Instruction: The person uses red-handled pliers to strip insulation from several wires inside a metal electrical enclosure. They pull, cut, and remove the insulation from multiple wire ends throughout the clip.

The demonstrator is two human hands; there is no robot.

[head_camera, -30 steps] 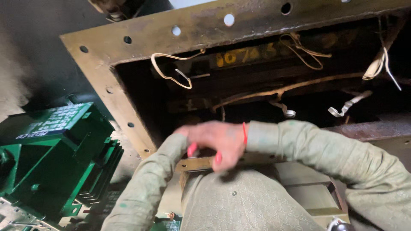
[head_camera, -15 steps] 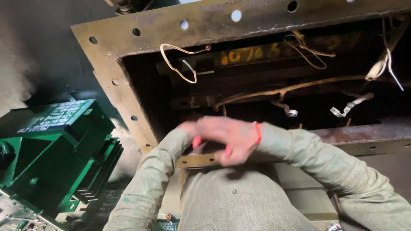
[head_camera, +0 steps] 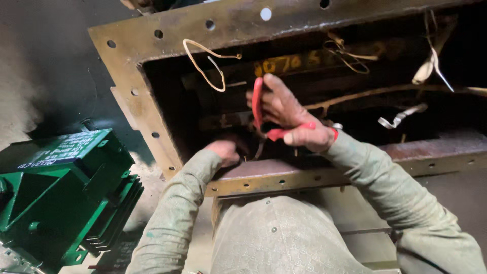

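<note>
1. Tank point(head_camera: 152, 66): rusty open steel box with a flange of bolt holes; its dark inside fills the upper view.
2. Right hand point(head_camera: 291, 114): inside the tank opening, fingers closed around the red handles of pliers point(head_camera: 264, 114). The tool head points down and is lost in shadow.
3. Left hand point(head_camera: 223, 151): low at the near rim, fingers curled together just beside the pliers' lower end. It may pinch a wire, but the view is too dark to tell.
4. Loose wire point(head_camera: 208, 66): a pale loop hanging from the far flange, above and left of both hands, well clear of them.
5. Further wires point(head_camera: 350, 53): tangled at the back wall; white strips point(head_camera: 401, 116) hang to the right of the right hand.
6. Near rim point(head_camera: 284, 177): a flat drilled bar crossing under both forearms; the sleeves point(head_camera: 375, 177) rest against it and hide part of it.
7. Green unit point(head_camera: 61, 193): painted finned metal housing, left of the tank, well apart from the hands.
8. Surroundings: dark grey floor point(head_camera: 50, 66) at left, dusty and dim.
</note>
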